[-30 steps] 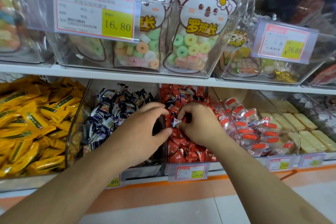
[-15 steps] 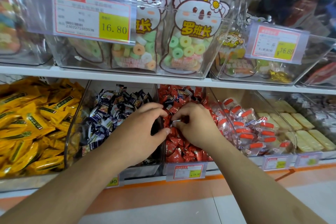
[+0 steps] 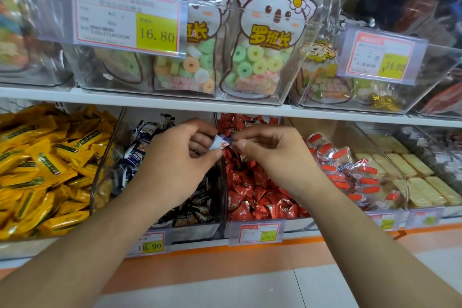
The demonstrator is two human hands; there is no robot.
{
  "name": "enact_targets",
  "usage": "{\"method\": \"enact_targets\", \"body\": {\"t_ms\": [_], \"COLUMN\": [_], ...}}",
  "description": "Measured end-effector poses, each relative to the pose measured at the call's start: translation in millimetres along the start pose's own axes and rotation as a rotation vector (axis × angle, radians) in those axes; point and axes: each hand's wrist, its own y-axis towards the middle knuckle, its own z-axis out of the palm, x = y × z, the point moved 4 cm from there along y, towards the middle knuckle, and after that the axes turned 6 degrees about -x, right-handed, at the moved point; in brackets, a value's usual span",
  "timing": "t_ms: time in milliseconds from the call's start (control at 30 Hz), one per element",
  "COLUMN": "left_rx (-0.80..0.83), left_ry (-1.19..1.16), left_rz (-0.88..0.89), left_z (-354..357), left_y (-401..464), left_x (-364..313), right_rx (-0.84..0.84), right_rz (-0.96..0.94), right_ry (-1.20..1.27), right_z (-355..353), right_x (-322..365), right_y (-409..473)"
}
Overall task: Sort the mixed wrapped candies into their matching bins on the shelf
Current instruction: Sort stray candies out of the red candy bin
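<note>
Mid-frame, left hand (image 3: 175, 157) and right hand (image 3: 272, 155) both pinch one blue-white candy (image 3: 221, 144) above the divider between the dark-wrapper bin (image 3: 105, 170) and red bin (image 3: 226, 197); handover step, next likely drop leftward.

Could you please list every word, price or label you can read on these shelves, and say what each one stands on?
"16.80": yellow patch of the upper left price tag.
"罗班长": koala-shaped candy bag in the upper bin.
"16.80": upper right price tag, slightly blurred.
"19.90", first digits smeared: lower left price tag.
"21.90", uncertain: lower middle price tag.
Fine print on every tag, the wrappers, and the candy between both hands: too blurred to read.
</note>
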Motion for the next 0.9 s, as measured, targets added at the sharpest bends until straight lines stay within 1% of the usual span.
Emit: {"method": "enact_targets", "body": {"t_ms": [67, 100, 133, 200, 267, 367, 467, 567, 733, 900], "left_rx": [-0.025, -0.009, 0.021, 0.083, 0.138, 0.231, 0.309, 0.305, 0.295, 0.289], "left_ry": [0.143, 0.218, 0.286, 0.362, 0.33, 0.263, 0.281, 0.294, 0.299, 0.287], "left_rz": [0.016, 0.014, 0.001, -0.03, 0.0, 0.108, 0.156, 0.155, 0.156, 0.164], "left_z": [-8.2, -10.1, -10.1, -6.8, -0.6, 12.7, 24.8, 27.8, 29.4, 28.9], "left_y": [2.1, 2.4, 1.8, -1.4, -6.5, -13.7, -18.9, -18.9, -19.6, -20.3], "left_x": [5.4, 8.3, 11.2, 12.6, 5.3, -5.4, -3.6, -0.5, 0.2, 1.7], "right_rx": [-0.06, -0.051, 0.0, 0.154, 0.22, 0.13, 0.094, 0.067, -0.009, -0.082], "right_rz": [-0.035, -0.041, -0.031, 0.004, -0.023, -0.018, -0.009, -0.018, -0.088, -0.046], "right_ry": [-0.249, -0.387, -0.499, -0.671, -0.806, -0.862, -0.92, -0.921, -0.857, -0.885], "right_z": [-7.3, -9.4, -9.0, -5.1, -3.3, -11.4, -18.6, -18.6, -4.5, 6.9], "right_x": [-9.3, -13.8, -18.3, -29.3, -39.5, -39.8, -42.5, -45.6, -50.3, -58.9], "right_y": [4.1, 4.4, 3.6, -0.1, -0.8, 3.0, 7.1, 8.6, 14.2, 21.0]}}
